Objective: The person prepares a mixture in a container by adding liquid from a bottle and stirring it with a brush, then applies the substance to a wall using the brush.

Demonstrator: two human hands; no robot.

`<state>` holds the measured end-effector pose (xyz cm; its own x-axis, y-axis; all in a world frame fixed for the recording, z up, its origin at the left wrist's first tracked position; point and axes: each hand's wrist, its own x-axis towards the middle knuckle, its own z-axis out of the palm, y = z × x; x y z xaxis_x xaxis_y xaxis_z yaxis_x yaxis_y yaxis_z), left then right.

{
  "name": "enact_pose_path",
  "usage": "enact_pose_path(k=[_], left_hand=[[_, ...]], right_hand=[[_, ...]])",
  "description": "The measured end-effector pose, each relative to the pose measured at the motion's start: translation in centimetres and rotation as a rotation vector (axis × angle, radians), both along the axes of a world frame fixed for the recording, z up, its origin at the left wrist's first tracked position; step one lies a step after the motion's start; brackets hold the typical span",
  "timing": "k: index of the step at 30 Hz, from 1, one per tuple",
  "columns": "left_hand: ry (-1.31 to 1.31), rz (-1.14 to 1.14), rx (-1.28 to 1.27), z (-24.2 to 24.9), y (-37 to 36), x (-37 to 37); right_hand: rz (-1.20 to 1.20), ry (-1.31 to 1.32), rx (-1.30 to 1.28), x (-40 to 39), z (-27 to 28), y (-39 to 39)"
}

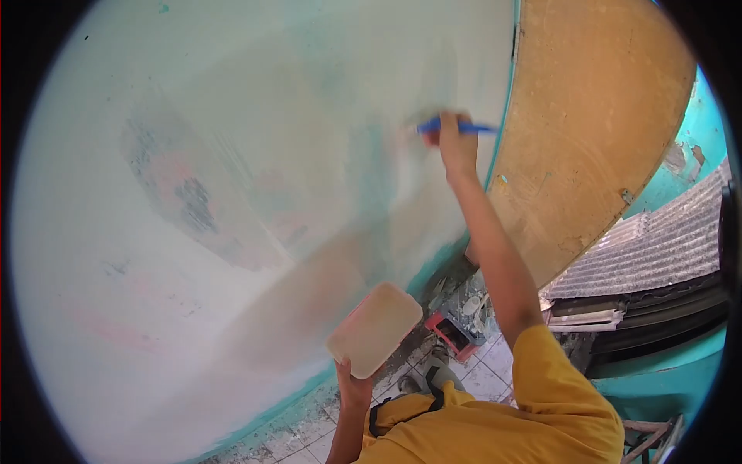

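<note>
My right hand (pixel 457 147) is raised to the wall (pixel 255 116), its fingers closed around a blue-handled paintbrush (pixel 473 128). The brush's left end is at the wall surface, but motion blurs it, so its bristles are hard to make out. Lower down, my left hand (pixel 355 385) grips the near end of a pale rectangular plastic tub (pixel 376 331), held tilted close to the wall. What lies in the tub looks whitish. The wall shows a whitish coat with turquoise, pink and grey patches.
An orange-brown wooden door (pixel 591 116) stands right of the wall. On the tiled floor (pixel 487 363) is a red-and-black box-like item (pixel 454 336) near my feet. Corrugated sheets (pixel 649 247) lean at the right, with a wooden frame (pixel 651 437) below.
</note>
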<state>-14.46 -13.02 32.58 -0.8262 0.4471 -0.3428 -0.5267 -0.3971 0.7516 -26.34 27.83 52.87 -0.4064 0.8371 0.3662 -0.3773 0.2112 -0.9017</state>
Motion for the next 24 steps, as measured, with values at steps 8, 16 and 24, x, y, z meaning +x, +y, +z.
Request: enact_pose_path(k=[8,16,24], left_hand=[[-0.042,-0.017,0.068,-1.2,1.3,0.4],[-0.007,-0.036,0.031,-1.4,1.4,1.0],[-0.014,-0.009,0.001,-1.2,1.1,1.0]], right_hand=[[0.115,0.484,-0.094,-0.3,3.7,0.0],[0.019,0.124,-0.386,2.4,-20.0,-3.2],[0.002,0.013,0.041,0.0,1.6,-1.8]])
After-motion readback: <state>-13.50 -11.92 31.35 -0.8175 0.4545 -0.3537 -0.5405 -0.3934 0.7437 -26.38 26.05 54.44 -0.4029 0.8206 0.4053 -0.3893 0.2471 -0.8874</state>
